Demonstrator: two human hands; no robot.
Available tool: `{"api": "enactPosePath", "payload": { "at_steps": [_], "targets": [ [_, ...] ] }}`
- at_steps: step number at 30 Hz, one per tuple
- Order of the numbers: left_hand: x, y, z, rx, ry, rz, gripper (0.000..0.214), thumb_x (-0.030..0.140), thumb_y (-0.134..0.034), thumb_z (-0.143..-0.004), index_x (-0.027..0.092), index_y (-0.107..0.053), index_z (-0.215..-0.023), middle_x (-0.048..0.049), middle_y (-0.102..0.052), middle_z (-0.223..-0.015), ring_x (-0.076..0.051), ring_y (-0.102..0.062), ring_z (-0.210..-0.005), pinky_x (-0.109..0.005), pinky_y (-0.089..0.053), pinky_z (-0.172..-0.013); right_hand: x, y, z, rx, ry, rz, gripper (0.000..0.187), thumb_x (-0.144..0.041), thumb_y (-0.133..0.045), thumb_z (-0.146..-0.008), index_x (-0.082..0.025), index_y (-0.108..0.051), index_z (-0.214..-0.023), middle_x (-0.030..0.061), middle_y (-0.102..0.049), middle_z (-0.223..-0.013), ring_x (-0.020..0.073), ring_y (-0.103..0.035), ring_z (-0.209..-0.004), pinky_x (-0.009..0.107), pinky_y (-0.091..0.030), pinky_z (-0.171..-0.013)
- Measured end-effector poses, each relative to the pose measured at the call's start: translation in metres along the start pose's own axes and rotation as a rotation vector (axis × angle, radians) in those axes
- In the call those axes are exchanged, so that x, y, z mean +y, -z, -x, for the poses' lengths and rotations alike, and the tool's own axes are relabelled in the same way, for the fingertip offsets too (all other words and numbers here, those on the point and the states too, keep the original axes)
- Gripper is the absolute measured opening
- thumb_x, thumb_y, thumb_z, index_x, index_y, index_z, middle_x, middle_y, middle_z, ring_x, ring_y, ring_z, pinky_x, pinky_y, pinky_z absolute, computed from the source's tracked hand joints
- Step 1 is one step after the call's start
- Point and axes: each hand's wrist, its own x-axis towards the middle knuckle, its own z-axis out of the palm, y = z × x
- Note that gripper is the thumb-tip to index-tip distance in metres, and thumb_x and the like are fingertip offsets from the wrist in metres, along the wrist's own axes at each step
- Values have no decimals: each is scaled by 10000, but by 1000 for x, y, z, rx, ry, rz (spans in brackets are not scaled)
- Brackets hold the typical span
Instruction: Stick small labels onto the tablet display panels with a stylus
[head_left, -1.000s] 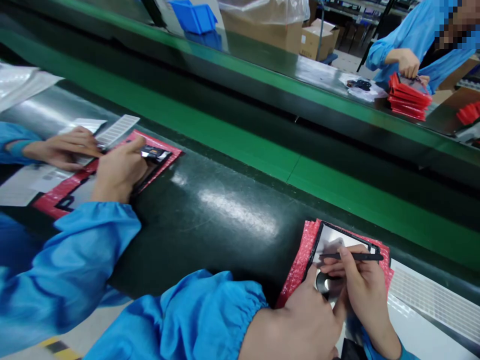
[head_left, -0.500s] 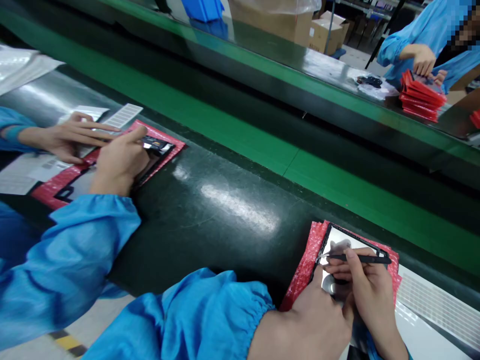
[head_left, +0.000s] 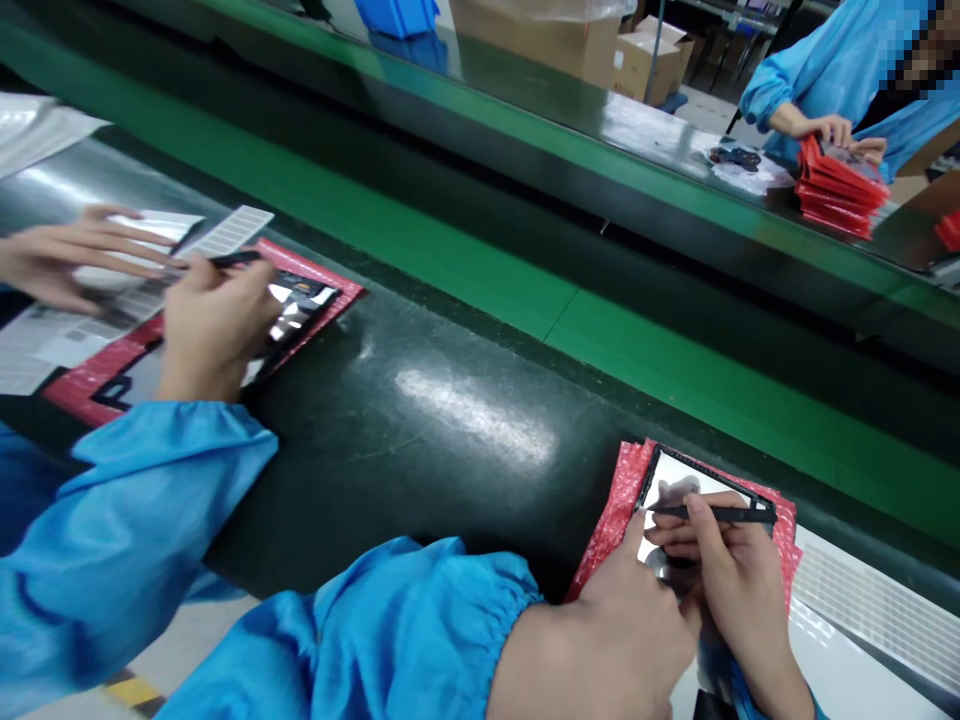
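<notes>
My right hand (head_left: 742, 575) is closed around black tweezers (head_left: 739, 515), held nearly level with the tip pointing left. Under it lies a flat, shiny, mirror-like panel (head_left: 675, 475) with a black frame, resting on red bubble-wrap pouches (head_left: 616, 505). My left hand (head_left: 607, 625) reaches in from below, its index finger stretched to the panel's left edge beside the tweezer tip. The other left fingers are curled and partly hidden, with nothing visible in them. Whether the tip grips a small piece cannot be seen.
At left, a co-worker's hands (head_left: 217, 320) work over a similar panel on red bubble wrap, near label sheets (head_left: 240, 228). White label sheets (head_left: 877, 595) lie right of my hands. Across the green conveyor (head_left: 525, 290), another person handles stacked red pouches (head_left: 840, 195).
My left index finger has moved up along the panel edge to the tweezer tip. My right hand barely moved. The left co-worker's far hand slid left, away from their panel.
</notes>
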Motion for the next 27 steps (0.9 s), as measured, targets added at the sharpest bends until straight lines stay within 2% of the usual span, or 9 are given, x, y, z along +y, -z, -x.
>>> {"api": "enactPosePath", "payload": {
  "at_steps": [3, 8, 9, 11, 12, 16, 21, 24, 27],
  "targets": [
    [11, 1, -8, -106, -51, 113, 537, 370, -475, -826, 262, -755, -1272, -64, -777, -1127, -314, -704, -1181, -439, -546, -773, 0, -1, -1, 4, -23, -4, 493, -682, -763, -868, -196, -682, -882, 127, -803, -753, 276, -804, -637, 317, -688, -560],
    [21, 6, -20, -204, -179, 164, 492, 382, -414, -941, 196, -778, -1215, -76, -761, -1155, -372, -672, -1228, -538, -508, -917, -1, -1, -1, 3, -65, 4, 550, -731, -754, -843, -190, -680, -904, 141, -809, -799, 302, -811, -691, 362, -696, -594],
    [20, 8, -21, -221, -206, 169, 441, 428, -516, -937, 192, -767, -1213, -93, -764, -1159, -369, -674, -1221, -550, -502, -973, 0, -1, 0, -8, -77, 6, 551, -732, -747, -849, -190, -676, -913, 141, -810, -812, 303, -813, -707, 370, -699, -614],
    [19, 11, -23, -242, -246, 175, 489, 457, -789, -801, 174, -744, -1196, -157, -771, -1156, -378, -683, -1184, -566, -471, -1060, 1, 0, 0, -27, -97, 8, 537, -720, -737, -869, -192, -665, -938, 134, -813, -832, 300, -816, -741, 376, -702, -651],
    [19, 13, -24, -249, -259, 171, 514, 457, -837, -768, 168, -739, -1182, -174, -776, -1144, -388, -685, -1170, -575, -448, -1085, 1, 0, 1, -28, -102, 5, 529, -712, -736, -876, -194, -660, -950, 131, -815, -842, 299, -817, -755, 376, -703, -658],
    [21, 23, -30, -307, -322, 89, 481, 446, -762, -877, 110, -700, -1216, -192, -792, -1088, -377, -718, -1071, -600, -375, -1153, 2, 1, 1, 17, -92, -36, 539, -719, -751, -857, -196, -650, -943, 122, -814, -839, 289, -814, -725, 361, -697, -617],
    [21, 35, -35, -462, -336, 81, 877, 748, -700, -838, 46, -622, -1358, -211, -793, -1098, -371, -754, -936, -626, -319, -1196, 1, 6, 3, 53, -73, -116, 529, -702, -769, -850, -189, -656, -913, 121, -810, -804, 279, -806, -671, 346, -685, -562],
    [20, 40, -35, -406, -325, 103, 933, 784, -696, -821, 65, -592, -1407, -176, -811, -983, -355, -767, -870, -587, -358, -1171, 1, 24, 9, 130, -21, -149, 485, -660, -762, -886, -191, -645, -926, 120, -814, -796, 269, -802, -646, 343, -686, -578],
    [19, 41, -35, -396, -299, 134, 961, 800, -713, -790, 88, -597, -1425, -154, -811, -918, -348, -775, -859, -545, -413, -1133, 7, 56, 21, 264, 62, -195, 415, -592, -759, -923, -197, -636, -956, 103, -811, -779, 268, -800, -641, 350, -682, -589]
  ]
}}
